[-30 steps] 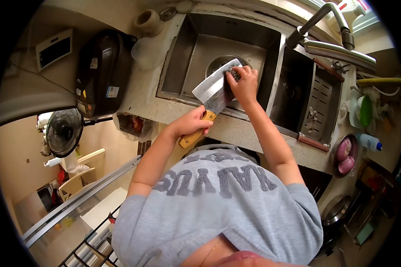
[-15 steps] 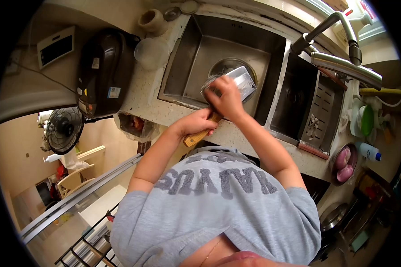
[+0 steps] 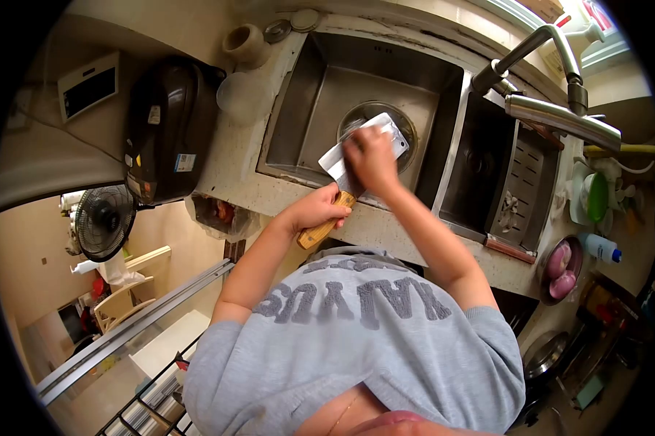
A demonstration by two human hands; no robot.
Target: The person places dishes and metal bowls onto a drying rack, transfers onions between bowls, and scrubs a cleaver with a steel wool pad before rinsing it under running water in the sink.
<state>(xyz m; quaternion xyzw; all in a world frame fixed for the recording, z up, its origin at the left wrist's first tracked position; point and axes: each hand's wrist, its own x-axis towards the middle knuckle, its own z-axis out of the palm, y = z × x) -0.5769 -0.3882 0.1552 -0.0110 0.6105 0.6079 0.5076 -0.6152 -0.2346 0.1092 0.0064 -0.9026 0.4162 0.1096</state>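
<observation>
My left hand (image 3: 319, 211) is wrapped round the wooden handle (image 3: 326, 221) of a cleaver, near the front edge of the sink. Its broad, bright blade (image 3: 332, 161) slants up and right over the sink basin (image 3: 313, 109), with a small hole near the far corner. On the middle of the blade lies my right hand (image 3: 372, 158), fingers curled and partly blurred. Whatever may be under those fingers is hidden. Below the blade is the round drain fitting (image 3: 412, 151) of the basin.
A metal faucet (image 3: 560, 120) arches over the smaller right basin (image 3: 473, 160). Left of the sink stand a dark appliance (image 3: 171, 131), a translucent tub (image 3: 240, 97) and a clay-coloured pot (image 3: 244, 43). A bowl (image 3: 562, 269) with purple-pink items sits on the right counter.
The cleaver blade has turned so its flat face shows brighter and further to the left. My right hand has shifted slightly on it; my left hand keeps the handle.
</observation>
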